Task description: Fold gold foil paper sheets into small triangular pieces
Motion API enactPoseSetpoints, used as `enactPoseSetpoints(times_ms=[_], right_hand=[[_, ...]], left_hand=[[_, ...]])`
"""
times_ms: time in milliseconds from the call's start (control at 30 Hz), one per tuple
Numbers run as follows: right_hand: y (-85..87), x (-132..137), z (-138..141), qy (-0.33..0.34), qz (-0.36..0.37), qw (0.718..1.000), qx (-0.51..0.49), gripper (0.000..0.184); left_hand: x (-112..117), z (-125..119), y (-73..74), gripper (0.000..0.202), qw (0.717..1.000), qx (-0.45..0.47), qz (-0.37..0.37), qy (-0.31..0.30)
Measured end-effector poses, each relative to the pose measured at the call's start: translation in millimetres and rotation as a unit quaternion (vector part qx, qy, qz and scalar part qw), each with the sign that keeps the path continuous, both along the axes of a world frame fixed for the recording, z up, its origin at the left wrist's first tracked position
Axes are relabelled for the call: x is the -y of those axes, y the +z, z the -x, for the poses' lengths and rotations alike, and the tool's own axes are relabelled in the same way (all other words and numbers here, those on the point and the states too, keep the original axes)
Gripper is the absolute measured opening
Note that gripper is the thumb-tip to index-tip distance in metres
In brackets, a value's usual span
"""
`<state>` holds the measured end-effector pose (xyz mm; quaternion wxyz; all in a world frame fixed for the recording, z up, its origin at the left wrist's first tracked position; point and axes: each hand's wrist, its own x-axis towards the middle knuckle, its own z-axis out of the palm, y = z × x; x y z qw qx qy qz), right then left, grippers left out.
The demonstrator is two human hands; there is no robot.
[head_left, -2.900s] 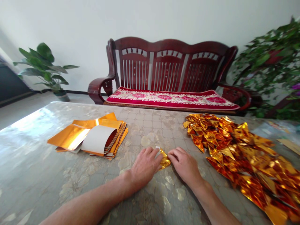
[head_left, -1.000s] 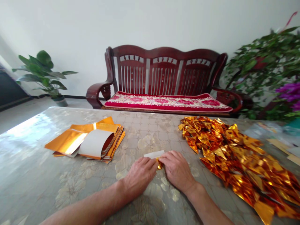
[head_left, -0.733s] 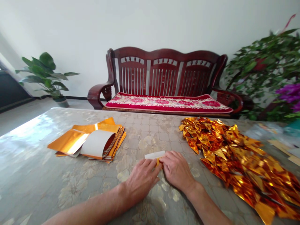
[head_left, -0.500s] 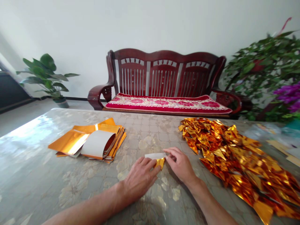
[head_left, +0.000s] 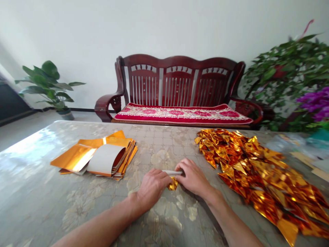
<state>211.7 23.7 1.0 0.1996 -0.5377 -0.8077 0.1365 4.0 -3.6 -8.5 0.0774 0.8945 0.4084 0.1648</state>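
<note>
A small piece of gold foil paper (head_left: 173, 184) with a white underside lies on the table between my hands. My left hand (head_left: 153, 187) presses on its left part, fingers curled onto the foil. My right hand (head_left: 193, 177) grips its right side and pinches the white flap at the top edge. Most of the piece is hidden under my fingers.
A stack of flat gold foil sheets (head_left: 97, 157), one curled white side up, lies at the left. A large heap of folded gold pieces (head_left: 257, 168) covers the right of the patterned table (head_left: 38, 192). Behind stand a red wooden bench (head_left: 180, 92) and potted plants (head_left: 48, 84).
Over the last second my hands have gone on folding the small piece: the white flap that stood out flat at the top is now turned down to a thin edge under my right fingers.
</note>
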Motion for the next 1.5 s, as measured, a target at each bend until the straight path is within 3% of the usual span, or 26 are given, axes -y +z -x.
enactPoseSetpoints(times_ms=[167, 267, 333, 433, 633, 833, 1000, 1100, 1500], right_hand=[[1.6, -1, -1, -0.004, 0.016, 1.0, -0.001, 0.015], [1.5, -2, -2, -0.005, 0.034, 0.999, -0.011, 0.022], [1.6, -3, -3, 0.012, 0.036, 0.999, -0.013, 0.019], [0.7, -5, -4, 0.043, 0.033, 0.998, -0.012, 0.008], [-8.3, -4, -5, 0.041, 0.014, 0.999, -0.032, 0.01], [-13.5, 5, -8, 0.079, -0.072, 0.994, -0.032, 0.013], [-12.3, 10, -12, 0.117, -0.137, 0.984, 0.011, 0.02], [-11.2, 12, -12, 0.123, -0.155, 0.98, 0.034, 0.02], [-11.2, 18, -16, 0.148, -0.165, 0.973, 0.064, 0.023]], left_hand=[[-1, -3, 3.5, 0.015, 0.998, 0.021, 0.019, 0.063], [-5, -2, 8.4, 0.043, 0.993, 0.026, 0.03, 0.114], [-9, 0, 9.7, 0.048, 0.989, 0.031, 0.054, 0.135], [-16, 1, 8.3, 0.031, 0.984, 0.047, 0.1, 0.143], [-21, 2, 1.2, 0.006, 0.972, 0.093, 0.147, 0.155], [-16, 7, -3.3, 0.013, 0.987, 0.092, 0.062, 0.116], [-8, 11, -5.2, 0.022, 0.995, -0.018, -0.05, 0.083], [-3, 12, -4.9, 0.017, 0.991, -0.064, -0.097, 0.059], [10, 8, 0.5, 0.005, 0.98, -0.138, -0.145, 0.012]])
